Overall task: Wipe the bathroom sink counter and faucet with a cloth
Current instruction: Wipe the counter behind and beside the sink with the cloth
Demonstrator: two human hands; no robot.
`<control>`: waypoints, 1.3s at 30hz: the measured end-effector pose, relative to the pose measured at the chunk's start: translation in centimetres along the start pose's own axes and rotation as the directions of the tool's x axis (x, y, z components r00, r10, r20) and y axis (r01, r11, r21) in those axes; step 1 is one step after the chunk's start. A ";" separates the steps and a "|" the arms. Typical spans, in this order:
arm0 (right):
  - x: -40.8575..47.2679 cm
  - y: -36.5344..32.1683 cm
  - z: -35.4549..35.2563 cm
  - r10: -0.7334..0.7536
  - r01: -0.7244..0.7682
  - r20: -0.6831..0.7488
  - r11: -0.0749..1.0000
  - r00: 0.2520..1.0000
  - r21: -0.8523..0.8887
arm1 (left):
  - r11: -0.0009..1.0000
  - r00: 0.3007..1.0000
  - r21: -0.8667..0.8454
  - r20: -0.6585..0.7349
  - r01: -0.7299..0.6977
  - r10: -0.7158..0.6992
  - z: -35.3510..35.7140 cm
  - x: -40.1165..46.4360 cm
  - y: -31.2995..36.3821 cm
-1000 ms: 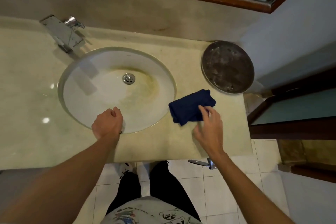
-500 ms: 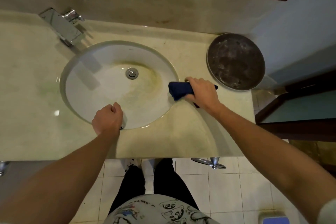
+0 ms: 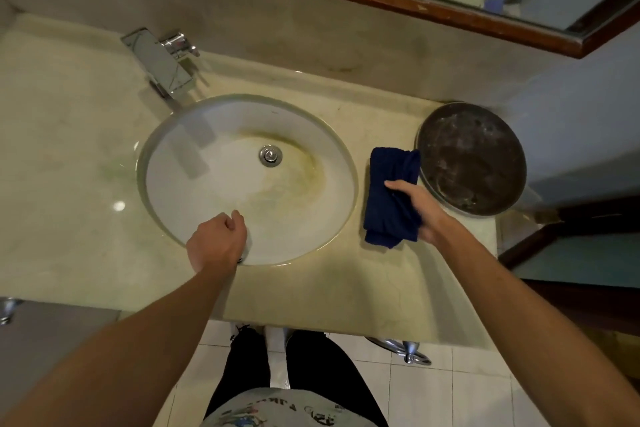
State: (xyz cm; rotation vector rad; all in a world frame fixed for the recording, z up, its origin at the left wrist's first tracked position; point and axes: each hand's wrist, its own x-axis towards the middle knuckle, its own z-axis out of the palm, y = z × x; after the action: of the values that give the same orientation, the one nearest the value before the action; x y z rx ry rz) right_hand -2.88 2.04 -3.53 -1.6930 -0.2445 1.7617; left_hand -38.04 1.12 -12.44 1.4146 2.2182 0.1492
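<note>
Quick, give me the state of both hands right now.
Left hand: fingers curled over the near rim of the sink, holding nothing visible.
Right hand: fingers straight, pressing flat on the blue cloth.

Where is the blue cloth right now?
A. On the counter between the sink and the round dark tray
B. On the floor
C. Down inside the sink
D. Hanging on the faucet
A: the blue cloth lies on the counter, right of the sink and beside the round dark tray, with the right hand on it.
</note>
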 end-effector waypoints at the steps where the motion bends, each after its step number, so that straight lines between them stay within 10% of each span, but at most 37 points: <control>1: 0.4 -0.4 0.3 -0.034 0.030 -0.056 0.998 0.998 -0.061 | 1.000 1.000 -0.003 0.001 0.008 -0.008 0.0 0.0 0.1; 5: 2.5 -3.8 2.3 -0.407 0.286 -0.222 0.857 0.886 -0.430 | 1.000 1.000 -0.024 -0.006 0.015 -0.015 0.0 -0.1 0.0; 9: 6.4 -7.6 5.0 -0.882 0.344 -0.134 0.310 0.451 -0.886 | 0.999 1.000 -0.043 -0.014 0.020 -0.020 0.2 0.0 -0.1; 11: 9.2 -8.9 6.1 -0.932 0.205 0.000 0.079 0.362 -0.976 | 0.999 1.000 -0.028 -0.006 0.028 -0.028 0.3 0.1 0.0; 16: 16.5 -8.8 10.8 -0.829 0.096 0.090 -0.044 0.552 -0.994 | 0.993 0.995 0.065 0.013 0.096 -0.097 0.6 0.5 -0.1; 25: 21.3 -10.6 22.3 -0.688 0.404 0.489 -0.300 0.536 -0.864 | 0.994 0.995 0.046 -0.013 0.100 -0.099 0.9 0.6 0.2; 39: 19.7 -12.8 1.5 -0.753 0.412 0.482 -0.305 0.447 -0.859 | 0.999 0.998 0.017 -0.049 0.048 -0.047 0.7 0.3 0.1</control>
State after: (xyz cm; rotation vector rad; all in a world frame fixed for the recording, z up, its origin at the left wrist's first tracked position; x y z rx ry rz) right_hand 1.36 23.52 -12.20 -1.8131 -2.2010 0.2015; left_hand -37.77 1.26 -13.10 1.3803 2.2963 0.1489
